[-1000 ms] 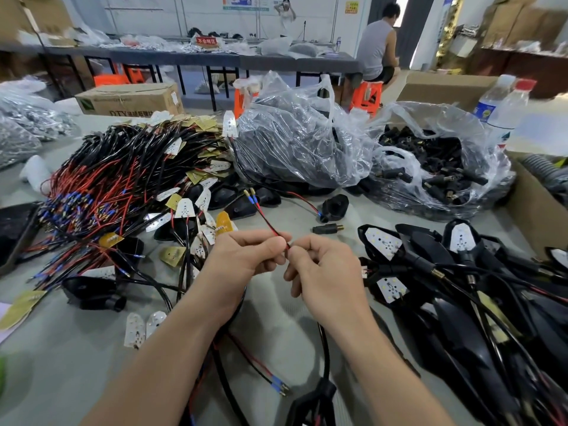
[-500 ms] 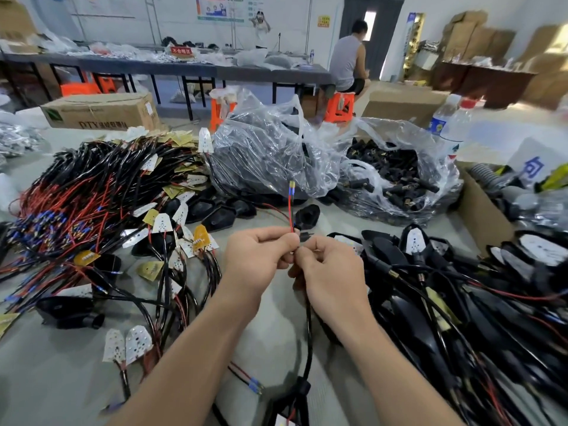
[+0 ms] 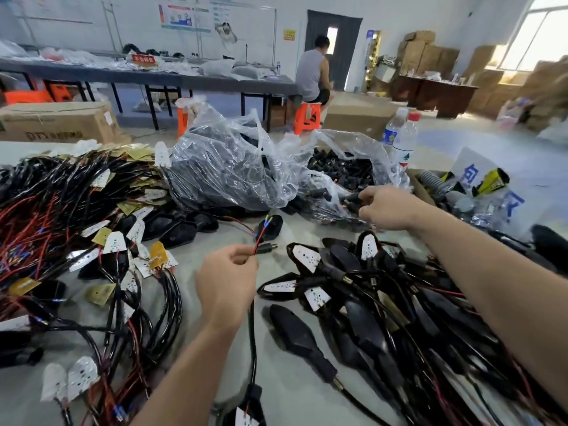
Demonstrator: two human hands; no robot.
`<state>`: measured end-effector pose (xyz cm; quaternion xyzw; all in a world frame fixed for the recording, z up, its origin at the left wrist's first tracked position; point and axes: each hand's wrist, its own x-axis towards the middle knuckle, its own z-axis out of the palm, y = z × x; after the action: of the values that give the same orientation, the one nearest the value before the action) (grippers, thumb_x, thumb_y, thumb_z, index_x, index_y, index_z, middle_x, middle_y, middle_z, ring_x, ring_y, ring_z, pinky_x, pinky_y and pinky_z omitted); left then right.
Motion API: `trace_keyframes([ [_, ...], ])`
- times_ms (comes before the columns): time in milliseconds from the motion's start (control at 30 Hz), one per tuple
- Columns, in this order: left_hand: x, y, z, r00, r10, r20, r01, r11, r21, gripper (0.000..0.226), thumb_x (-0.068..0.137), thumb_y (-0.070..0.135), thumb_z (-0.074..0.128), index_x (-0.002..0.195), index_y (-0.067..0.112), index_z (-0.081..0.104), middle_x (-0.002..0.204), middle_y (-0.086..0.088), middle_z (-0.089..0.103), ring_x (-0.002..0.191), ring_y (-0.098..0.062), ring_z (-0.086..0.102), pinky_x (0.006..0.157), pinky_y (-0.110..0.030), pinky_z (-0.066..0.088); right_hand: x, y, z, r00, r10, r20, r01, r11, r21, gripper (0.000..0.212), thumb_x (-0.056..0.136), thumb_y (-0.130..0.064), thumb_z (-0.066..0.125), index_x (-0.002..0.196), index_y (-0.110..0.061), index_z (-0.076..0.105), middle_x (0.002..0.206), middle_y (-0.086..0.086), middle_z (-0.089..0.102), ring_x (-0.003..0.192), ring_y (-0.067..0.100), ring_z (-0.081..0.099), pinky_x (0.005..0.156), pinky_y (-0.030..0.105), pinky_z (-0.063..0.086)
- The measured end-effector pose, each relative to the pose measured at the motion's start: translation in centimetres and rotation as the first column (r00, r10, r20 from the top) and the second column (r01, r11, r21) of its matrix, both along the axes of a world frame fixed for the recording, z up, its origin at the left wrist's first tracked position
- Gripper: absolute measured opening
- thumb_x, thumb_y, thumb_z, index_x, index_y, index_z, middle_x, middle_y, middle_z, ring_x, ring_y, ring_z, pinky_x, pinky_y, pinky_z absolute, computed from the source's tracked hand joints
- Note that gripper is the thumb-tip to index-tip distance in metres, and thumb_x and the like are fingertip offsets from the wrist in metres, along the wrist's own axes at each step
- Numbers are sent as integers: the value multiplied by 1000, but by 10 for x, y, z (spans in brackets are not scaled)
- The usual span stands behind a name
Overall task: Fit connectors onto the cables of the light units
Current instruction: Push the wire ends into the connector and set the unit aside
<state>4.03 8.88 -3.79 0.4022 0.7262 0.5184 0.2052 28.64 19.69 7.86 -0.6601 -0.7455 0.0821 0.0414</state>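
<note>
At the bag [image 3: 356, 146] | right hand [image 3: 388, 208] pinches connector [image 3: 352, 199] | left hand [image 3: 228, 278] pinches red wire [image 3: 260, 239]

On the table [image 3: 285, 401], a heap of cabled units [image 3: 61, 210] lies left and a heap of light units [image 3: 384, 318] lies right. Behind the gap between them sit the left bag [image 3: 227, 167] and, beside it, the right bag [image 3: 385, 162], which holds connectors [image 3: 338, 170]. Bottles [image 3: 404, 139] stand behind the right bag. The left hand [image 3: 227, 278] holds a cable [image 3: 252, 333] over the gap. The right hand [image 3: 387, 207] grips a connector [image 3: 353, 198] at the right bag's mouth.

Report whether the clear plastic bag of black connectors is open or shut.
Open: the clear plastic bag gapes, baring black connectors; the right hand pinches one.
</note>
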Motion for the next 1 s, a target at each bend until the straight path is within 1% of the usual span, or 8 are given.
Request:
trace_keyframes([
  [200, -9, 1, -9, 998, -26, -52, 25, 1000, -12, 13, 84, 22, 73, 89, 31, 80, 70, 21, 71, 74, 2, 67, 66, -16, 45, -1, 56, -26, 998, -26, 65, 24, 999, 24, 39, 103, -13, 45, 142, -7, 47, 134, 16, 58, 105, 32, 57, 77, 34, 45],
  [333, -15, 0, -14, 998, -46, -39, 46, 999, -14, 14, 84, 23, 73, 83, 36, 77, 64, 27, 68, 68, 13, 62, 58, -3, 37, -11, 72, -45, 991, -46, 124, 29, 991, 134, 28, 97, -15, 60, 123, -9, 51, 116, 12, 48, 97, 31, 48, 75, 38, 40],
  [400, -16, 0, -14, 998, -60, -25, 59, 998, -11, 15, 83, 22, 73, 82, 37, 77, 66, 36, 65, 71, 18, 61, 58, -1, 38, -12, 72, -49, 994, -54, 90, 38, 984, 172, 21, 94, -6, 56, 112, -15, 49, 111, 14, 45, 91, 35, 52, 72, 40, 40],
  [533, -16, -1, -14, 997, -81, -5, 81, 997, -3, 17, 81, 20, 73, 80, 36, 77, 69, 36, 66, 73, 18, 61, 60, 0, 39, -11, 66, -47, 998, -30, 63, 13, 968, 252, 23, 84, 7, 51, 92, -13, 60, 97, 15, 62, 81, 35, 59, 67, 39, 45],
  [633, -16, -1, -13, 997, -80, 11, 81, 997, -22, 15, 81, 20, 73, 83, 34, 78, 69, 27, 71, 71, 12, 64, 59, -4, 41, -14, 58, -42, 995, -61, -77, 79, 963, 258, 29, 83, 8, 56, 76, -15, 73, 87, 14, 73, 84, 35, 69, 72, 37, 56],
  [833, -21, -3, -9, 997, -64, 47, 65, 997, -35, 17, 79, 22, 73, 79, 38, 77, 70, 27, 71, 70, 8, 66, 64, -15, 47, -41, 18, -20, 868, -55, -494, 267, 890, 370, 22, 81, -14, 70, 65, -28, 73, 68, -10, 72, 70, 9, 67, 67, 22, 48],
  [900, -21, -4, -9, 996, -60, 61, 63, 997, -46, 17, 78, 21, 72, 76, 38, 76, 68, 25, 71, 66, 6, 66, 64, -20, 50, -60, -3, -15, 844, 48, -534, 160, 928, 336, 18, 79, -17, 71, 63, -26, 74, 57, -13, 69, 60, 7, 69, 67, 23, 54],
  [1000, -21, -7, -9, 995, -54, 80, 59, 996, -62, 18, 78, 19, 71, 85, 34, 79, 71, 16, 74, 69, -5, 71, 72, -29, 58, -86, -30, -21, 839, 116, -532, -24, 984, 177, 17, 81, -15, 68, 67, -20, 75, 54, -10, 69, 46, 9, 68, 50, 24, 58],
])
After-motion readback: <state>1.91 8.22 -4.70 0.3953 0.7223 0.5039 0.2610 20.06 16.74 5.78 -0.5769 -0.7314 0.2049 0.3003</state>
